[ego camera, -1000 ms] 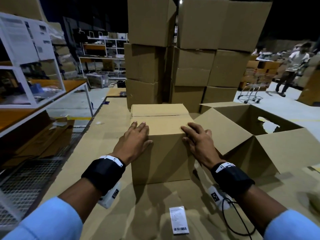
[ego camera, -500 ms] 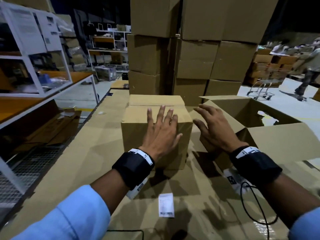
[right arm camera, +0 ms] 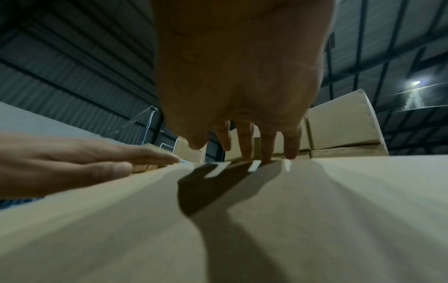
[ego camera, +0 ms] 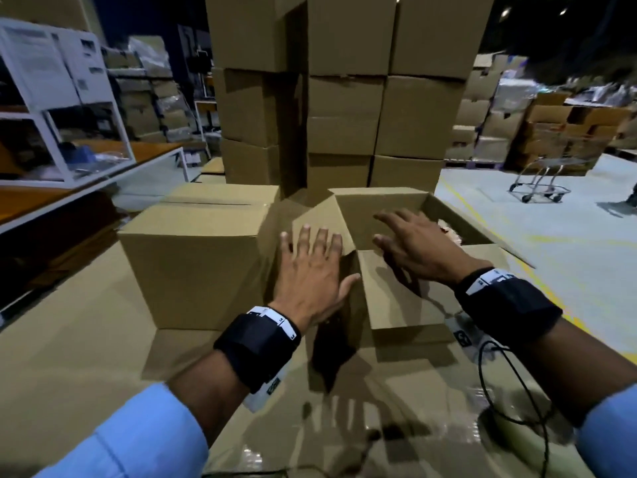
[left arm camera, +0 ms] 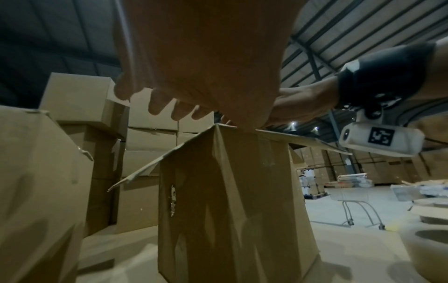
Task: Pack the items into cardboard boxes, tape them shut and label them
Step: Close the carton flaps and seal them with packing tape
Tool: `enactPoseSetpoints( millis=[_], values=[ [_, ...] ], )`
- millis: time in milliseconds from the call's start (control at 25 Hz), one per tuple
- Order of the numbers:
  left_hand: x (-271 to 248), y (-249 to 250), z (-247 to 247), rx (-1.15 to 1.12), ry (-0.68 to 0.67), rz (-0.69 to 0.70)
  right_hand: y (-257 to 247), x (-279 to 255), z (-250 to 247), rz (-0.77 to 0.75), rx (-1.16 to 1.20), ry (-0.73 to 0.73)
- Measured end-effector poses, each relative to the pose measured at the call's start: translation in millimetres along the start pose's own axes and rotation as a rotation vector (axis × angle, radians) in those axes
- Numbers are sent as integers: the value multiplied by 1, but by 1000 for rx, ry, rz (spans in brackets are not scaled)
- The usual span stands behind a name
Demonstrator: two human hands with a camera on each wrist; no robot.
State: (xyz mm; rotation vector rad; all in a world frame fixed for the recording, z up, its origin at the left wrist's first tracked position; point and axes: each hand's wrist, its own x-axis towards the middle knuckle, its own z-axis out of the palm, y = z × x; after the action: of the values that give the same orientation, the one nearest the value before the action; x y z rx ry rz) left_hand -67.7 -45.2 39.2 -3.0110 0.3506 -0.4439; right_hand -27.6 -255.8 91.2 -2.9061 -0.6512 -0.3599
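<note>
Open brown cardboard box [ego camera: 382, 215] — left hand [ego camera: 310, 270], right hand [ego camera: 417, 250] above, fingers released; risk: flaps crease under uneven pressing.

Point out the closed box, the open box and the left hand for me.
closed box [ego camera: 193, 267], head view, on its front face.
open box [ego camera: 379, 208], head view, on its inner far wall.
left hand [ego camera: 310, 274], head view, on the back of the hand.

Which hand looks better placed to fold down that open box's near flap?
Probably the right hand: it hovers open directly over the near flap of the open box. The left hand sits at the box's left corner.
</note>
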Motion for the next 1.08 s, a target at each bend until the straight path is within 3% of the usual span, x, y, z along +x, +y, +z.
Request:
enactPoseSetpoints(
  millis=[240,440,560,640,800,920,1080],
  values=[
    [-7,30,2,49,11,-95,52,-27,22,-76,-58,-92],
    [-1,43,3,-159,-23,-102,54,-35,29,-101,-40,-60],
    [0,53,-6,-14,31,-169,53,-36,28,-105,-26,-56],
    [0,58,-9,11,60,-147,52,-35,29,-111,-30,-51],
    [2,63,-4,-203,-15,-172,51,-34,34,-120,-23,-29],
    [1,64,2,-191,-33,-189,48,-32,40,-126,-48,3],
    [6,55,9,-157,-21,-77,45,-30,45,-131,-48,32]
  ],
)
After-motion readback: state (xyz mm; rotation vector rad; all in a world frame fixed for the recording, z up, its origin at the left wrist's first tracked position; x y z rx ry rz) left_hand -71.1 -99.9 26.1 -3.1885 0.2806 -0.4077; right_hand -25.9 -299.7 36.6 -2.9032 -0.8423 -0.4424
